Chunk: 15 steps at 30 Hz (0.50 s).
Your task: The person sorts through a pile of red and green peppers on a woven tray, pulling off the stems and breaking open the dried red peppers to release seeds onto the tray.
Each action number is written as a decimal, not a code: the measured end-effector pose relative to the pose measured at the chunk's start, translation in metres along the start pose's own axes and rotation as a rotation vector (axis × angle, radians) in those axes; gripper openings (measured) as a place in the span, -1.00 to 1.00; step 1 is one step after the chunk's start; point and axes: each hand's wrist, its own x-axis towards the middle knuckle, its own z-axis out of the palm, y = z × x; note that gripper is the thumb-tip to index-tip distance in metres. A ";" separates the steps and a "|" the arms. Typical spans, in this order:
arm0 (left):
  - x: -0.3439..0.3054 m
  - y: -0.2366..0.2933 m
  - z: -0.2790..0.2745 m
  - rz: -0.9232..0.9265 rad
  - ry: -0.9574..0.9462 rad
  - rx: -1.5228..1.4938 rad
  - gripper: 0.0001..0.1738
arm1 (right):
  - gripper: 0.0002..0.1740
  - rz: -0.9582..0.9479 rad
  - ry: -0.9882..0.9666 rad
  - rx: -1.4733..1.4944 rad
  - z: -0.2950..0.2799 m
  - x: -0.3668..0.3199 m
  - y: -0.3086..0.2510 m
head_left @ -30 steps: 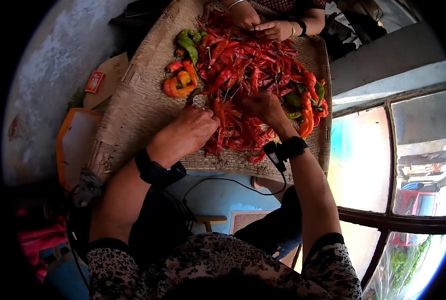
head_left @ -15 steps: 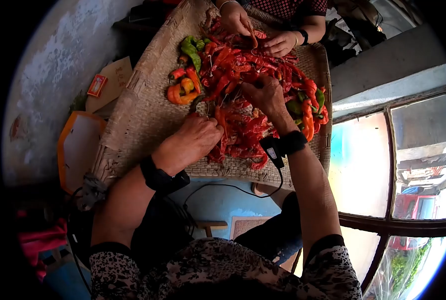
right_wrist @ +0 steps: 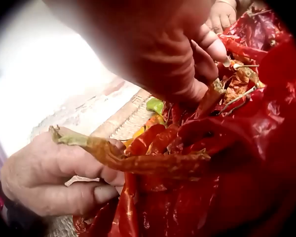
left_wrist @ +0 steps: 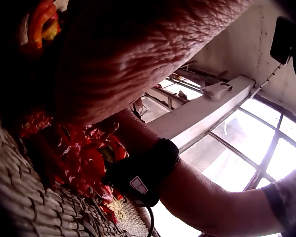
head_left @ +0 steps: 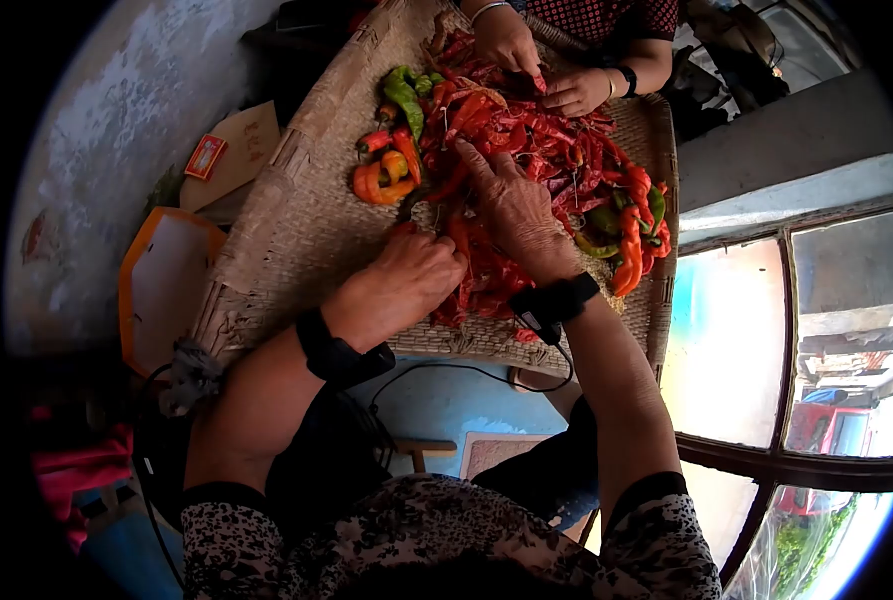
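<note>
My left hand [head_left: 401,278] is low over the pile's near left side, fingers bent. In the right wrist view its thumb and forefinger pinch a red chili [right_wrist: 127,197]. Out over the middle of the pile is my right hand [head_left: 516,215], forefinger stretched forward and fingertips among the red chilies [head_left: 566,150]. The right wrist view has those fingers loosely bent at the chilies, partly hidden. A yellow-brown shrivelled chili [right_wrist: 133,163] lies across that view in front. The chilies, many wrinkled and dry, are heaped on a woven tray [head_left: 296,230].
Across the tray, another person's hands [head_left: 576,92] handle a small red chili. Green peppers [head_left: 402,95] and orange peppers [head_left: 376,183] lie at the left, with more at the right edge. A matchbox [head_left: 206,157] is on cardboard beside the tray. A cable [head_left: 446,368] hangs from my wrist.
My right hand has moved forward and left, its bent forefinger now straightened. The left hand keeps its pinch low on the pile. The other person lifted a chili and brought it between both hands.
</note>
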 end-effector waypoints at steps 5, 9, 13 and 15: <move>0.009 0.002 -0.004 -0.039 -0.161 0.027 -0.88 | -0.54 0.009 -0.071 -0.024 -0.005 0.010 0.000; 0.001 0.000 0.002 -0.023 -0.104 -0.005 -0.90 | -0.71 -0.007 0.182 0.131 -0.023 0.025 0.026; 0.000 0.001 0.003 -0.018 -0.067 -0.030 -0.89 | -0.66 0.125 0.338 0.247 -0.048 0.050 0.062; 0.002 0.003 -0.003 -0.028 -0.071 -0.056 -0.89 | -0.46 0.250 0.267 0.094 -0.059 0.050 0.078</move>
